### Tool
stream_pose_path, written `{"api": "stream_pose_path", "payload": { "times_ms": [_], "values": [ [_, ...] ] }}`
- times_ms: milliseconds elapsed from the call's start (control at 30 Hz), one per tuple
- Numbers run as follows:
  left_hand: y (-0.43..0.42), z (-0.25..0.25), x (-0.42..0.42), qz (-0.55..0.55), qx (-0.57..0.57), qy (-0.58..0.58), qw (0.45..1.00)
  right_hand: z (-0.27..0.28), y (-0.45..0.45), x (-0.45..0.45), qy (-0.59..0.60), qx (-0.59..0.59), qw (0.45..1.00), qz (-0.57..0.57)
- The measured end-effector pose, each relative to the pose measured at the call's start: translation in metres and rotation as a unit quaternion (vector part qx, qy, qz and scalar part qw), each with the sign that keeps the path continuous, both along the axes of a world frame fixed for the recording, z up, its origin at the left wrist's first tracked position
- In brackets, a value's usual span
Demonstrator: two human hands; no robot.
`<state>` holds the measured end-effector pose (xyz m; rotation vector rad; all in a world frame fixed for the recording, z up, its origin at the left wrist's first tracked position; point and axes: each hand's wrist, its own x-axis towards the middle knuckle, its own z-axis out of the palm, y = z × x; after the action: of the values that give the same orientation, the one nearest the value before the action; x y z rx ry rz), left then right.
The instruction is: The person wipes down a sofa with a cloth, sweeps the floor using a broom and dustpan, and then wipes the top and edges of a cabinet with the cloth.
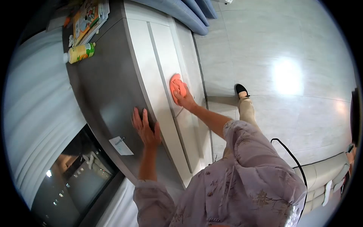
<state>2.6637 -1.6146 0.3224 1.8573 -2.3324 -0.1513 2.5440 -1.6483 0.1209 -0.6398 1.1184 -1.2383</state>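
My right hand (186, 100) grips a crumpled orange cloth (176, 87), which presses against the white drawer front (166, 53) of a low cabinet. Flat on the cabinet's dark grey top (109, 81), close to its front edge, rests my left hand (145, 128) with fingers apart and nothing in them. A white slip of paper with a small object on it, perhaps a pen (121, 145), lies on the top beside my left wrist.
A juice bottle (80, 53) lies on its side near a pile of magazines (87, 20) at the cabinet's far end. White curtains (36, 87) and a dark window (73, 185) run along the left. Blue-grey cushions (181, 15) border the far end; a pale sofa (321, 178) stands lower right.
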Motion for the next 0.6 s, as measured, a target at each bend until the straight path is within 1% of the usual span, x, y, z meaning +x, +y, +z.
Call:
{"api": "stream_pose_path", "payload": {
  "times_ms": [33, 67, 133, 167, 200, 267, 333, 400, 433, 467, 533, 600],
  "values": [
    [-0.001, 0.001, -0.001, -0.001, -0.006, 0.001, 1.0, 0.004, -0.005, 0.008, 0.001, 0.023, 0.999, -0.042],
    [-0.002, 0.003, -0.001, -0.001, -0.005, -0.002, 1.0, 0.001, -0.021, 0.009, -0.001, 0.025, 0.999, -0.042],
    [0.0, 0.008, -0.004, 0.017, 0.037, -0.03, 0.999, -0.018, -0.063, 0.008, 0.06, -0.059, 0.996, -0.034],
    [0.0, 0.01, -0.004, 0.018, 0.038, -0.03, 0.999, -0.032, -0.09, 0.017, 0.103, -0.056, 0.989, -0.089],
    [-0.001, 0.01, -0.005, 0.023, 0.041, -0.033, 0.998, -0.046, -0.118, 0.018, 0.133, 0.019, 0.99, -0.047],
    [0.0, 0.007, -0.003, 0.029, 0.045, -0.037, 0.998, -0.033, -0.175, 0.004, 0.066, 0.087, 0.992, -0.065],
    [0.004, 0.003, -0.001, 0.06, 0.05, -0.018, 0.997, -0.05, -0.225, 0.003, 0.106, 0.087, 0.988, -0.068],
    [0.004, 0.005, -0.002, 0.062, 0.052, -0.016, 0.997, -0.03, -0.263, -0.008, 0.127, 0.097, 0.985, -0.063],
    [0.003, 0.005, -0.002, 0.064, 0.054, -0.013, 0.996, -0.024, -0.273, -0.011, 0.149, 0.107, 0.981, -0.058],
    [0.003, 0.005, -0.002, 0.065, 0.055, -0.015, 0.996, -0.027, -0.272, -0.008, 0.148, 0.107, 0.982, -0.056],
    [0.003, 0.007, -0.004, 0.068, 0.06, -0.01, 0.996, -0.045, -0.251, -0.003, 0.167, 0.096, 0.981, -0.02],
    [0.001, 0.005, -0.004, 0.064, 0.051, -0.006, 0.997, -0.07, -0.2, 0.006, 0.14, 0.029, 0.99, -0.005]
  ]
}}
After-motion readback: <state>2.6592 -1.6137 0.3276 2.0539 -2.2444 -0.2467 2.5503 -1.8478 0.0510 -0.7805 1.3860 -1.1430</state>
